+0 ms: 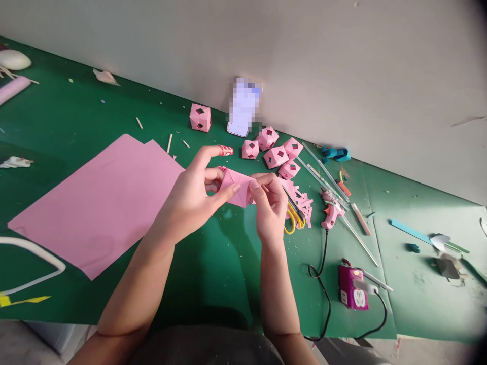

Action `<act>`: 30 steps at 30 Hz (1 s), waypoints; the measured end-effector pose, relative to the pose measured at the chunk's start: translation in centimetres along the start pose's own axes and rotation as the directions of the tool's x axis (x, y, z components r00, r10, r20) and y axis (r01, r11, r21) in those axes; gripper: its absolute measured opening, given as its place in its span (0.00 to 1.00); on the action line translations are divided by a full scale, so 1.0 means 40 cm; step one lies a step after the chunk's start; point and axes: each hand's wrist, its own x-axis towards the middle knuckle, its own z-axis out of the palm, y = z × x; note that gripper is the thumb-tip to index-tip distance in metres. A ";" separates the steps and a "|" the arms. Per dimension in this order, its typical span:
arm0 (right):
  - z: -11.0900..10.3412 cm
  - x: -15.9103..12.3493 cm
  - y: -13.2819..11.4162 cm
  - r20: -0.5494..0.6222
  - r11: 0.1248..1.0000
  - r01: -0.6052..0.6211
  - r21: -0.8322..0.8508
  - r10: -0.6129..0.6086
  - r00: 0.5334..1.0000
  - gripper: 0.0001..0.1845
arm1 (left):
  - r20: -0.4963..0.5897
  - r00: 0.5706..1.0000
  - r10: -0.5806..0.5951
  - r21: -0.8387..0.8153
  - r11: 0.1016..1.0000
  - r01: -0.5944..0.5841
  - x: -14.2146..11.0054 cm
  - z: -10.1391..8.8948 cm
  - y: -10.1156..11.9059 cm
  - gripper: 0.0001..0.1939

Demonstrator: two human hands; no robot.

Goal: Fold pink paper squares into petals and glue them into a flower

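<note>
Between my two hands, above the green table, is a small folded piece of pink paper (pixel 236 188) with crossing crease lines. My left hand (pixel 200 190) pinches its left side with the thumb laid over the front; the index finger, with a red patterned wrap on its tip, is raised off it. The thumb and fingers of my right hand (pixel 269 203) grip the right edge. Beyond the hands stand several folded pink paper shapes with diamond-shaped holes, among them one paper shape (pixel 275 157) in the cluster and another paper shape (pixel 200 117) apart to the left.
Large pink sheets (pixel 95 203) lie at left. A phone (pixel 243 106) leans on the wall. Right of my hands are yellow-handled scissors (pixel 291 223), paper strips (pixel 304 203), a pink glue gun (pixel 332 215) with a black cord, clear sticks (pixel 359 239) and a purple power strip (pixel 350 289).
</note>
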 end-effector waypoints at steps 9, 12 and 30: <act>-0.010 -0.003 0.010 -0.042 0.987 0.064 -0.145 -0.071 0.997 0.21 | 0.042 0.999 -0.008 0.038 0.999 0.006 0.001 -0.009 0.003 0.33; -0.004 0.001 0.019 -0.093 0.987 0.046 -0.151 -0.061 0.994 0.23 | 0.026 1.000 -0.005 0.073 0.997 0.004 0.002 -0.021 0.012 0.33; 0.006 -0.004 0.023 0.034 0.972 0.071 -0.224 -0.065 0.997 0.09 | -0.049 0.994 0.102 0.216 0.972 -0.090 0.004 -0.033 0.012 0.20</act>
